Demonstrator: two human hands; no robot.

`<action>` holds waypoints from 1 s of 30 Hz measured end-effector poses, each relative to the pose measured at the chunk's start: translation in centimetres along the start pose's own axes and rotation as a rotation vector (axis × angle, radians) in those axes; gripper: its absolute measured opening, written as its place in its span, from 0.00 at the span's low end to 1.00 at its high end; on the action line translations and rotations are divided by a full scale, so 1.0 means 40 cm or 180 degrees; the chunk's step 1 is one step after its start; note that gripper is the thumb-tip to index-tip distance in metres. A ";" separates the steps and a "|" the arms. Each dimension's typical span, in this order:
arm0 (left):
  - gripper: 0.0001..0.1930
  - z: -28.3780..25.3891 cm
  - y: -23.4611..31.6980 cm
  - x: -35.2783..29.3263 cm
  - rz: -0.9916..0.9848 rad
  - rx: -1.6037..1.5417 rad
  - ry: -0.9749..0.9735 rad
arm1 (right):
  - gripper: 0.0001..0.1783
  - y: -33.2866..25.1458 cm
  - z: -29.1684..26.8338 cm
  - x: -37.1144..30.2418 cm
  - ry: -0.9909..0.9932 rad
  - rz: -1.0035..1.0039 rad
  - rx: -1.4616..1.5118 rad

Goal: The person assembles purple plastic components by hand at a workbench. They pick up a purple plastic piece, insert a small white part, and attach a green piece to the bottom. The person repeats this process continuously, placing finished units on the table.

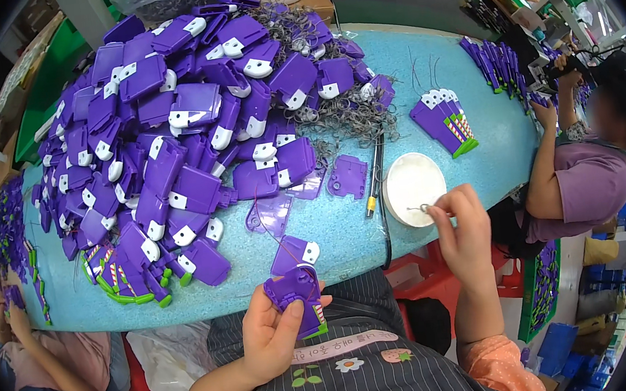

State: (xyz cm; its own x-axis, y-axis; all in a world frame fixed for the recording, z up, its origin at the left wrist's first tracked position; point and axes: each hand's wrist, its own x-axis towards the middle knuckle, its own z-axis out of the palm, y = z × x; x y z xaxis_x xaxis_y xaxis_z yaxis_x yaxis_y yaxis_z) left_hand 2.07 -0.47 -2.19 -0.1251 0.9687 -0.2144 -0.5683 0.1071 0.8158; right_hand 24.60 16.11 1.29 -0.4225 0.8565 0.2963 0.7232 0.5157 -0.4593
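"Striped apron (363, 377) nearest us, then the hands above it. What are the fingers doing?"

"The left hand (272, 333) grasps a purple housing (286, 288) just in front of the apron, thumb across its front, fingers curled behind. At the right hand (463, 229), thumb and forefinger nearly meet by the right rim of a white dish (411, 174), at a small greyish piece (425, 207)."

"Pinched, or only touched?"

"It looks pinched, but it's too small to be sure, or to say what it is."

"How would you do this well?"

"I'd judge it a pick from the dish: take one piece lightly, lift it clear of the rim, and hold the housing steady, away from snagging that thin reddish wire (278, 238)."

"And farther out?"

"Just beyond the housing lies a purple shell (286, 258) with a white end. A yellow-ended tool (371, 204) lies just left of the dish. Far left rises a heap of purple shells (168, 119), grey wires (351, 123) tangled at its right; far right, a fan of green-ended pieces (443, 124)."
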 end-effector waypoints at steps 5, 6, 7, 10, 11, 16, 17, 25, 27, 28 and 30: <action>0.17 0.007 0.016 -0.008 -0.0379 -0.0128 -0.0115 | 0.05 -0.064 -0.025 -0.015 0.0040 0.0158 0.1131; 0.18 0.017 0.017 -0.003 -0.0403 -0.0151 -0.0170 | 0.05 -0.085 -0.018 -0.015 -0.0088 0.0059 0.1451; 0.18 0.025 0.017 0.002 -0.0404 -0.0230 -0.0257 | 0.05 -0.110 -0.004 -0.015 -0.0227 -0.0030 0.1809; 0.18 0.036 0.026 0.012 -0.0477 -0.0128 -0.0500 | 0.06 -0.155 0.038 -0.018 -0.0758 -0.0256 0.2423; 0.18 0.036 0.032 0.013 -0.0470 -0.0110 -0.0508 | 0.06 -0.161 0.051 -0.019 -0.0867 -0.0314 0.2431; 0.18 0.021 0.044 0.009 -0.0424 -0.0104 -0.0530 | 0.06 -0.188 0.090 -0.022 -0.1301 -0.0092 0.2761; 0.18 0.018 0.043 0.008 -0.0379 -0.0076 -0.0566 | 0.06 -0.189 0.090 -0.027 -0.1405 0.0088 0.2859; 0.19 -0.001 0.037 0.003 -0.0554 0.0375 -0.0762 | 0.06 -0.172 0.110 -0.056 -0.1557 0.0056 0.2897; 0.18 -0.003 0.043 0.001 -0.0609 0.0521 -0.0825 | 0.08 -0.164 0.100 -0.057 -0.1625 -0.0050 0.2817; 0.18 -0.003 0.043 -0.002 -0.0633 0.0597 -0.0845 | 0.10 -0.161 0.092 -0.052 -0.1776 0.0128 0.2867; 0.17 -0.008 0.050 -0.004 -0.0666 0.1033 -0.1077 | 0.13 -0.163 0.071 -0.027 -0.2085 0.0482 0.2959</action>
State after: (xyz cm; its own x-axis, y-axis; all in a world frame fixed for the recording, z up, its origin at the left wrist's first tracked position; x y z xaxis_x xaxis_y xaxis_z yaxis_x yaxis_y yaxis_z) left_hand 0.68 -0.48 -0.71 0.2650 0.9316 -0.2487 -0.2647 0.3183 0.9103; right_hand 18.79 11.89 1.58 -0.7658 0.6167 -0.1823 0.2229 -0.0115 -0.9748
